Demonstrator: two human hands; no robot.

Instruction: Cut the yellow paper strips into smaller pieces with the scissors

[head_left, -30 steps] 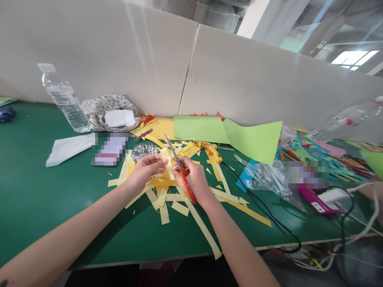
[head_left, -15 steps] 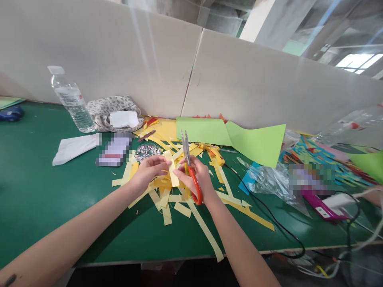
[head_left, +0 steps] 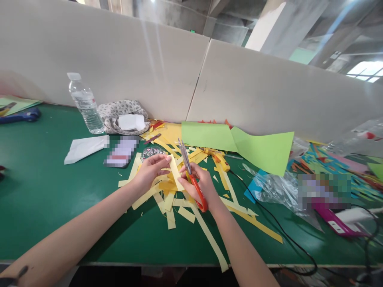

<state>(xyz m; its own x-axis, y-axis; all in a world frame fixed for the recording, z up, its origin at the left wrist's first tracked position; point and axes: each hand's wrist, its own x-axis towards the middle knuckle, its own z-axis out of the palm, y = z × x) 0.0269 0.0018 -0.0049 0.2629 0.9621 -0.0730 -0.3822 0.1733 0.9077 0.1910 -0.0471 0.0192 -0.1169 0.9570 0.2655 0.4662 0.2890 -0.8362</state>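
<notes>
Green surface point(head_left: 44, 179); left hand point(head_left: 152, 171) pinches paper strip point(head_left: 175, 170); right hand point(head_left: 206, 184), clasping scissors point(head_left: 186, 158) beside it, could nick it by tilting.

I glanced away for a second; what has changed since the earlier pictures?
The scissors in the right hand swung more upright, then tipped back left. The camera's view turned left, shifting the scene rightward in the picture. Nothing was visibly picked up or released: the left hand still pinches the pale yellow strip, and the bottle stayed put.
</notes>
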